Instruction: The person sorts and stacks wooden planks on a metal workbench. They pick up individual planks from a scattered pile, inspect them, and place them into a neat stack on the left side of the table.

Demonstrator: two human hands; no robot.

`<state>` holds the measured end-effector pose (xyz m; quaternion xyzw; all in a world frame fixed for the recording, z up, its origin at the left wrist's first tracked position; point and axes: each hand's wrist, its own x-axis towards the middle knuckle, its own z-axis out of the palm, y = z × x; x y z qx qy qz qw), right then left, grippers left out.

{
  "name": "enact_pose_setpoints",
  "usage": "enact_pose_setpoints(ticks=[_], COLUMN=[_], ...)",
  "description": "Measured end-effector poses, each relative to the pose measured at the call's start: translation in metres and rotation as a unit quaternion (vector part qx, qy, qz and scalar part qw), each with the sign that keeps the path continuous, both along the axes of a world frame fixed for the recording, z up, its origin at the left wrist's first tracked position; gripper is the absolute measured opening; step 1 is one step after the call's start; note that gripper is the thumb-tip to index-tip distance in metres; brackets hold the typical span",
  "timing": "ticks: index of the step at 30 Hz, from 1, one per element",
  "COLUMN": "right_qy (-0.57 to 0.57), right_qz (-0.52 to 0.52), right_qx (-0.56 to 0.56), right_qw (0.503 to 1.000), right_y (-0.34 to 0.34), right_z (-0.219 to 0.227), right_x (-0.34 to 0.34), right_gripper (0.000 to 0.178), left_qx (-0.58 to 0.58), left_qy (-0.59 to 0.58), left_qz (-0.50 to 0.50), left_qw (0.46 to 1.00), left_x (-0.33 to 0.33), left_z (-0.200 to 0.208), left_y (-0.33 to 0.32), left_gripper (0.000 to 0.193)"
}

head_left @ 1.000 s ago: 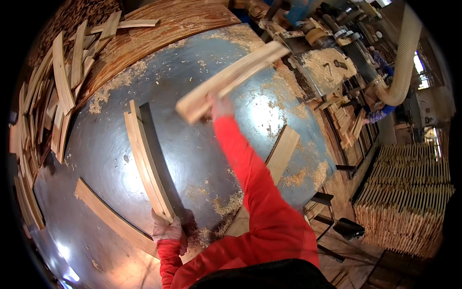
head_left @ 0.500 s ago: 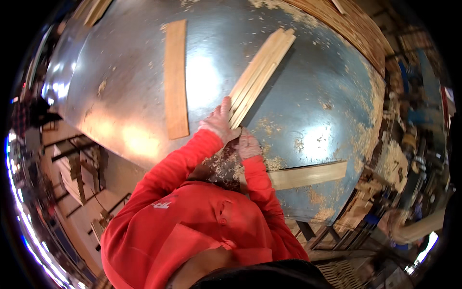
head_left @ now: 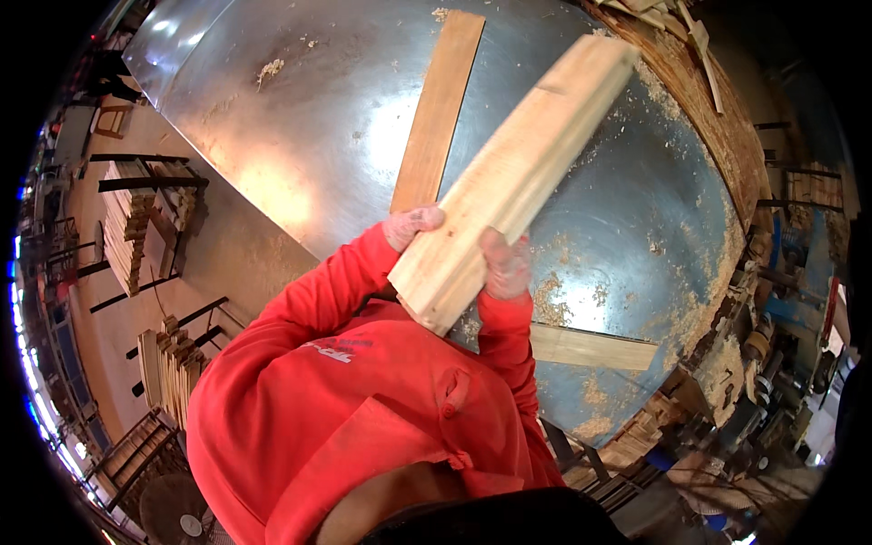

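A stack of long pale wooden boards (head_left: 518,168) is held up in front of my chest, slanting away to the far right. My left hand (head_left: 413,224) grips its left edge near the close end, thumb on the top face. On the opposite side my right hand (head_left: 506,263) is closed round the right edge, thumb on top. The fingers under the stack are hidden. Beyond my left hand a single reddish-brown board (head_left: 440,109) lies flat on the metal table (head_left: 318,136). Another pale board (head_left: 595,347) lies near the front edge, right of my right forearm.
Wood shavings (head_left: 554,295) are scattered over the table, thickest along its right rim. A big plywood sheet (head_left: 727,145) borders the far right. Racks with stacked boards (head_left: 127,218) stand on the floor to the left. Machinery and offcuts crowd the right side.
The stack of boards has come up off the table and closer to me, and both hands now hold its sides. My view has shifted, so the table appears turned.
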<state>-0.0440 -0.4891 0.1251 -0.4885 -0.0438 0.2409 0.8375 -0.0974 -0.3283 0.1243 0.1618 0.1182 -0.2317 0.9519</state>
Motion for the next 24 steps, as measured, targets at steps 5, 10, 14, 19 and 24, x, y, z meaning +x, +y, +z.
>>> enact_pose_setpoints(ticks=[5, 10, 14, 19, 24], right_qy=[-0.026, -0.188, -0.182, -0.271, -0.080], right_qz=[0.123, 0.140, 0.225, 0.075, -0.019], right_qx=[-0.245, -0.606, -0.516, -0.563, -0.822], right_qw=[0.961, 0.760, 0.806, 0.777, 0.564], right_y=[0.103, 0.194, 0.231, 0.222, 0.216], right_z=[-0.031, -0.057, -0.095, -0.099, -0.097], right_x=[-0.004, -0.033, -0.040, -0.028, -0.014], right_gripper=[0.083, 0.083, 0.071, 0.065, 0.099], left_qx=[0.655, 0.696, 0.831, 0.779, 0.778], left_qy=[0.047, 0.145, 0.089, 0.102, 0.095], left_qz=[-0.059, -0.051, -0.112, -0.222, -0.141], left_qw=[0.752, 0.702, 0.537, 0.577, 0.605], left_x=[-0.023, -0.031, -0.035, 0.009, -0.013], left_z=[-0.075, -0.019, -0.059, -0.036, -0.011], left_y=[0.112, 0.170, 0.196, 0.271, 0.376], left_gripper=[0.045, 0.045, 0.095, 0.099, 0.091])
